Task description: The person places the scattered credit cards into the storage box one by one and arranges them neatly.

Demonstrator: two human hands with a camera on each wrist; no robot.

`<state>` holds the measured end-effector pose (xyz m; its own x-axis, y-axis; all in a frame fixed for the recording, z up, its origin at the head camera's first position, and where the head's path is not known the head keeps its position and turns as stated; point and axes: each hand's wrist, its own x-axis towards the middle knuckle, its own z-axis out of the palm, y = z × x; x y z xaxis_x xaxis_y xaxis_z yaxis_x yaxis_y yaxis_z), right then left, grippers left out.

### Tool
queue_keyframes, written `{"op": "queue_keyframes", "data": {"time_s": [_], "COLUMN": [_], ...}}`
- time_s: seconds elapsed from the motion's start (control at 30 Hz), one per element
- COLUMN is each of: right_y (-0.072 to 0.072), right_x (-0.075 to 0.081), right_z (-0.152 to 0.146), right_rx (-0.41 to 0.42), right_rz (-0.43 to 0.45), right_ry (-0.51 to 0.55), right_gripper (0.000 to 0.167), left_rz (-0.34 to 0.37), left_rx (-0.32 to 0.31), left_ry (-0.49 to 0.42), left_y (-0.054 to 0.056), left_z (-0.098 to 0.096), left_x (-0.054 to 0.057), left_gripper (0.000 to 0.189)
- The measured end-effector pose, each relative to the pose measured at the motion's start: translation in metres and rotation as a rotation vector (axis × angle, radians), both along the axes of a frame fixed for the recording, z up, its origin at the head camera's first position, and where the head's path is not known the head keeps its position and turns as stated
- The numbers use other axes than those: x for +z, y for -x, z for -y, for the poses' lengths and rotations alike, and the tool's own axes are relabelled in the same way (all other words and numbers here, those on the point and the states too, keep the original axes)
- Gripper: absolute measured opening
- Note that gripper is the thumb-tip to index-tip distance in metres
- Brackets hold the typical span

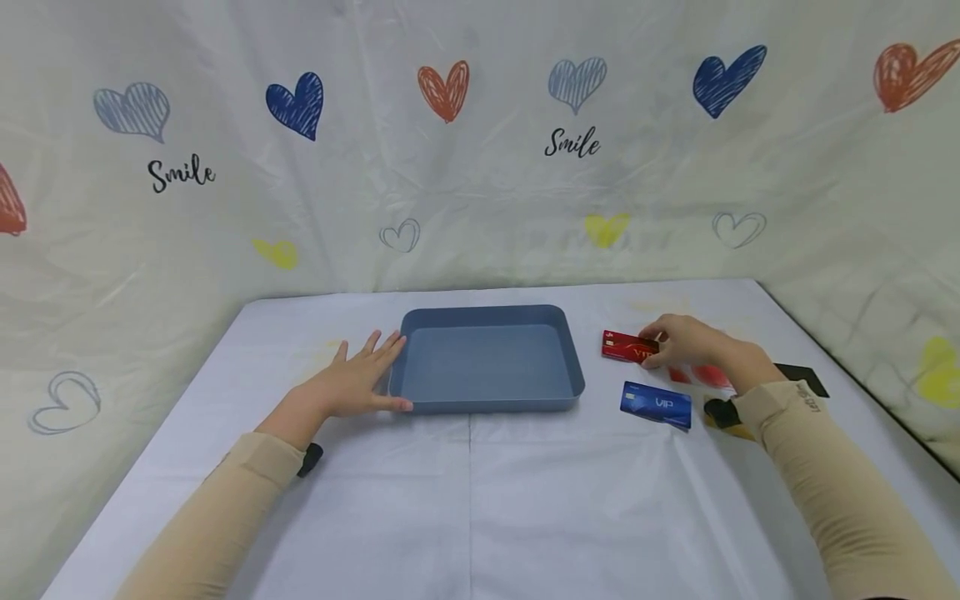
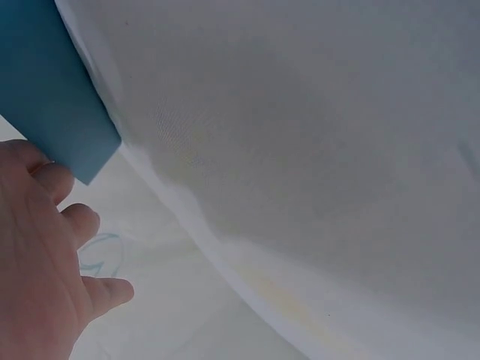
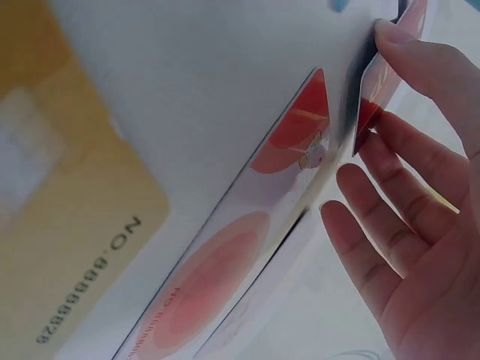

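My right hand (image 1: 693,343) pinches the edge of a red VIP card (image 1: 622,345) between thumb and fingers, to the right of the tray. In the right wrist view, that card (image 3: 384,79) stands tilted, its edge between thumb and fingertips. With fingers spread, my left hand (image 1: 351,385) touches the left side of a shallow blue-grey tray (image 1: 487,407). The left wrist view has the tray's corner (image 2: 67,112) beside the fingers. Nearer than the red card lies a blue VIP card (image 1: 656,405). A white card with red shapes (image 1: 711,377) lies partly under my right hand.
A gold and black card (image 1: 723,417) lies by the right sleeve, which covers part of it. A black card (image 1: 806,379) is near the right edge of the white-covered table (image 1: 465,508). Behind hangs a white cloth (image 1: 495,183) with printed hearts.
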<state>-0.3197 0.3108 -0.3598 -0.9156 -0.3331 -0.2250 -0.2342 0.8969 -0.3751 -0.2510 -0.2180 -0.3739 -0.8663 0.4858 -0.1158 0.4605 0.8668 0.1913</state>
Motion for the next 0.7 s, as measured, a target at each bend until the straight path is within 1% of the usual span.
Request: {"op": "queue_keyframes", "data": {"time_s": [0.13, 0.23, 0.33, 0.53, 0.7], "right_y": [-0.002, -0.004, -0.004, -0.004, -0.006], "right_x": [0.005, 0.011, 0.017, 0.026, 0.034], "right_z": [-0.001, 0.000, 0.002, 0.007, 0.011], "right_rx": [0.025, 0.052, 0.064, 0.067, 0.079], "right_rz": [-0.033, -0.066, -0.088, -0.103, -0.111], "right_ry": [0.003, 0.004, 0.005, 0.004, 0.007], "right_gripper": [0.063, 0.060, 0.057, 0.053, 0.051], "left_rz": [0.001, 0.002, 0.002, 0.006, 0.002], "left_rx": [0.001, 0.003, 0.004, 0.012, 0.011], "left_ry": [-0.006, -0.003, 0.006, 0.006, 0.005], "left_y": [0.000, 0.000, 0.000, 0.001, 0.001], "left_z": [0.000, -0.001, -0.001, -0.001, 0.000], "left_x": [0.000, 0.001, 0.001, 0.000, -0.001], "left_gripper": [0.115, 0.115, 0.115, 0.114, 0.113]}}
